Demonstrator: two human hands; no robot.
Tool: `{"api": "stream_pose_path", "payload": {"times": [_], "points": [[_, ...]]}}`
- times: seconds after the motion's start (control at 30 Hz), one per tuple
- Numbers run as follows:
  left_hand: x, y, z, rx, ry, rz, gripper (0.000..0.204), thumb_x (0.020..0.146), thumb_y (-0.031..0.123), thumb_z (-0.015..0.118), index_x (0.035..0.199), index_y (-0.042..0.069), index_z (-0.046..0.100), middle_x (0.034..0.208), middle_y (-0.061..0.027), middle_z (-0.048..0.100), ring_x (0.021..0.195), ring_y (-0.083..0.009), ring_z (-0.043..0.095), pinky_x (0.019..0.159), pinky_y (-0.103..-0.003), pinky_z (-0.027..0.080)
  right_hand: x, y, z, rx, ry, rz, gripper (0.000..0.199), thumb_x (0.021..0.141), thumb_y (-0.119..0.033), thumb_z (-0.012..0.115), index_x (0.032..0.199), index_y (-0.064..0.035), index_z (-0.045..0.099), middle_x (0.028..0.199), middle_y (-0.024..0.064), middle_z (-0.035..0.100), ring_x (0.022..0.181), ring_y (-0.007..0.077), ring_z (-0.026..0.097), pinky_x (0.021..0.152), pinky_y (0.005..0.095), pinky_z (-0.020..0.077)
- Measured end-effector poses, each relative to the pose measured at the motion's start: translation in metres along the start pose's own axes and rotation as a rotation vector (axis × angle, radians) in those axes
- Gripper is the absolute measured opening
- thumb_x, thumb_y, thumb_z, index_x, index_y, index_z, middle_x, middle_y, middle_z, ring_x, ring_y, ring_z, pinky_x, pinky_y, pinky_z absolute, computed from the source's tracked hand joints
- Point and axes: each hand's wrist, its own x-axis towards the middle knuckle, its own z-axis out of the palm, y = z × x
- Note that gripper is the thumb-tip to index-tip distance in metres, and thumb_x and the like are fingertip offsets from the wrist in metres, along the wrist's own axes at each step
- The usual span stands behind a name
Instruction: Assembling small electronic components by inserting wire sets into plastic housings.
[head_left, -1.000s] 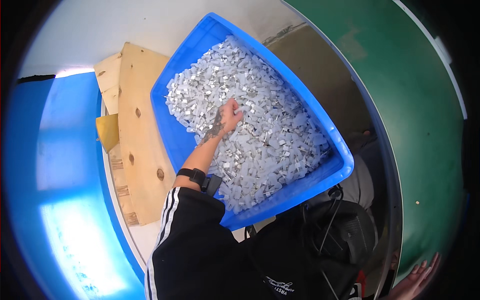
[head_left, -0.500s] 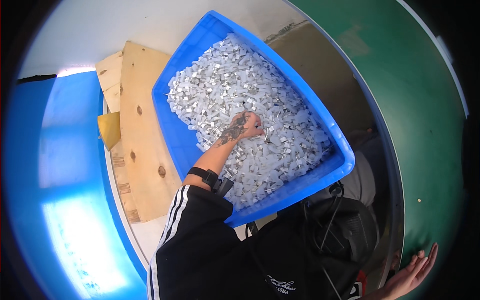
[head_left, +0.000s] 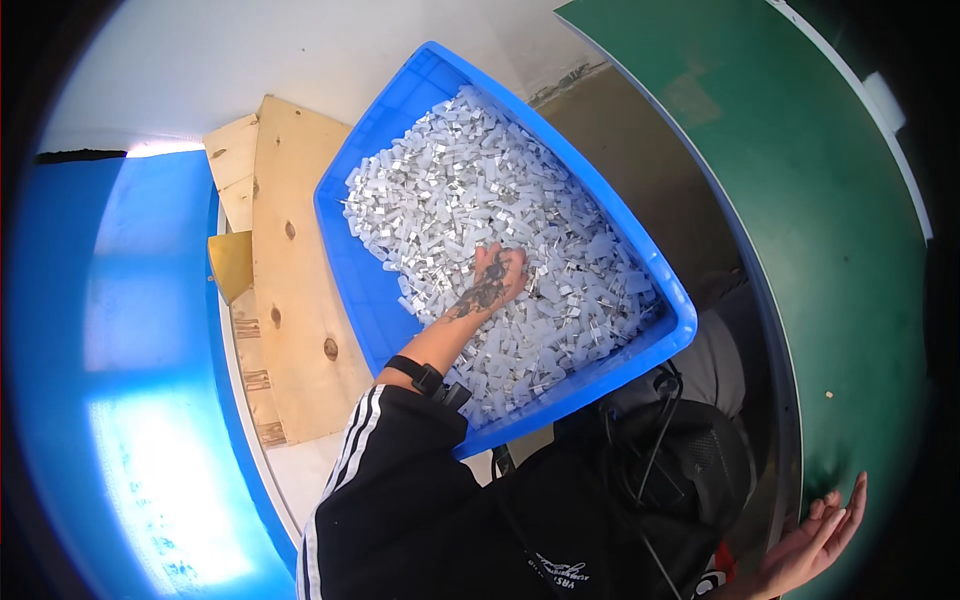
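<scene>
My left hand (head_left: 503,272) reaches down into a deep blue plastic bin (head_left: 347,262), its back turned up. Its fingertips dip among the small parts (head_left: 440,170), so whether they grip any cannot be made out. These parts are translucent whitish plastic pieces with shiny metal ends, heaped loosely across most of the bin. Far to the right, my right hand (head_left: 815,540) rests at the edge of the green tabletop (head_left: 840,300), its fingers stretched out and apart with nothing in them.
Plywood boards (head_left: 300,270) stand to the left of the bin, with a small yellow piece (head_left: 232,266) against them. A bright blue surface (head_left: 150,350) lies farther left. One tiny pale piece (head_left: 829,395) sits on the green tabletop. A black strap (head_left: 415,373) circles my left forearm.
My left hand has turned and its fingers now point farther down into the parts. The view has shifted slightly. My right hand stays open at the tabletop's edge.
</scene>
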Motion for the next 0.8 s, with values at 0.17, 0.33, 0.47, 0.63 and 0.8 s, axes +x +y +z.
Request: {"api": "stream_pose_path", "payload": {"times": [0.17,0.33,0.47,0.63,0.8], "points": [[0.025,-0.007,-0.01,-0.114,-0.302,-0.257,0.041,0.068,0.025,0.075,0.101,0.014,0.054,0.087,-0.0007,0.064,0.094,-0.0241,0.056,0.085,-0.04,0.031,-0.002,-0.001,0.003,0.084,-0.015,0.016,0.03,0.093,0.0,0.048,0.123,0.0051,0.049,0.087,0.0122,0.059,0.077,0.0176,0.055,0.065,0.0252,0.0455],[0.021,0.009,-0.061,-0.369,-0.237,-0.437,0.033,0.066,0.019,0.076,0.093,0.012,0.058,0.085,-0.0018,0.063,0.086,-0.0177,0.06,0.081,-0.037,0.036,-0.009,0.011,-0.014,-0.106,-0.058,0.025,0.038,0.099,-0.012,0.038,0.133,0.0034,0.041,0.137,0.0073,0.043,0.094,0.0116,0.046,0.081,0.0246,0.039],[0.007,0.06,-0.15,-1.276,-0.258,-0.29,0.026,0.073,0.003,0.068,0.097,0.002,0.059,0.087,-0.0052,0.063,0.087,-0.0141,0.061,0.074,-0.029,0.045,-0.019,0.002,0.013,-0.257,-0.459,-0.163,0.042,0.087,-0.007,0.055,0.127,0.0003,0.049,0.123,0.0163,0.05,0.09,0.0178,0.053,0.08,0.0297,0.0444],[-0.019,0.156,-0.233,-1.762,-0.642,0.017,0.022,0.082,-0.004,0.058,0.104,-0.007,0.059,0.095,-0.0093,0.064,0.085,-0.014,0.063,0.076,-0.026,0.05,-0.01,-0.009,0.089,-0.317,-0.854,-0.664,0.047,0.066,0.003,0.067,0.111,-0.007,0.065,0.107,0.0137,0.056,0.076,0.0205,0.06,0.067,0.0299,0.0513],[-0.012,0.214,-0.253,-1.784,-0.983,0.246,0.018,0.09,0.003,0.057,0.105,-0.006,0.06,0.089,-0.0085,0.066,0.079,-0.0117,0.063,0.072,-0.023,0.051,-0.001,-0.012,0.099,-0.248,-0.904,-0.623,0.032,0.063,0.002,0.068,0.094,-0.0064,0.07,0.093,0.0083,0.059,0.065,0.0163,0.06,0.055,0.0252,0.0499]]}}
